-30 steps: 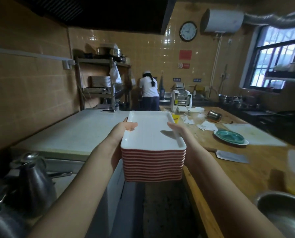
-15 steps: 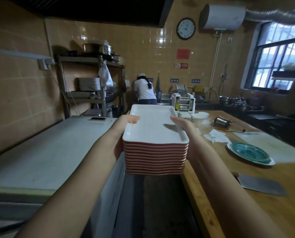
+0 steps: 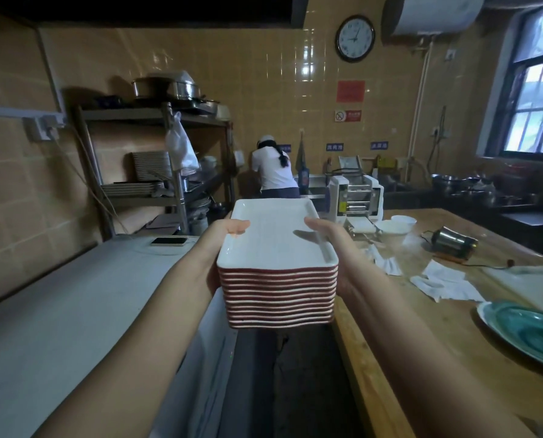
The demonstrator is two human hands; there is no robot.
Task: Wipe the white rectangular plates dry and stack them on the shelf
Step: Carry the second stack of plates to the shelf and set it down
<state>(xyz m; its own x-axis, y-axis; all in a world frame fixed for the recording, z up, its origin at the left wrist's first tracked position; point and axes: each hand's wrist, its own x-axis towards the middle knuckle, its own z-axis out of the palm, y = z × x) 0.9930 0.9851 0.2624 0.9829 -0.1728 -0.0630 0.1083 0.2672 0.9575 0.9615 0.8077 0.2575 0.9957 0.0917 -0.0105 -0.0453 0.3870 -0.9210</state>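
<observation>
Now the left hand (image 3: 224,237) and right hand (image 3: 328,238) clamp the plate stack (image 3: 278,284) by its sides, beside the wooden bench's (image 3: 406,330) edge, well short of the shelf (image 3: 143,202); a jolt could slide plates off.

At three o'clock the wooden table (image 3: 421,327) carried a green plate (image 3: 529,333), paper scraps (image 3: 444,282), a tipped metal cup (image 3: 451,246) and white bowls (image 3: 393,226). At ten, a phone (image 3: 169,241) lay on the white counter (image 3: 58,311). At eleven, the metal rack (image 3: 175,172) held stacked plates (image 3: 151,165).

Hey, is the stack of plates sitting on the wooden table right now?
No, the left hand and right hand hold the stack of plates up over the aisle beside the wooden table.
</observation>
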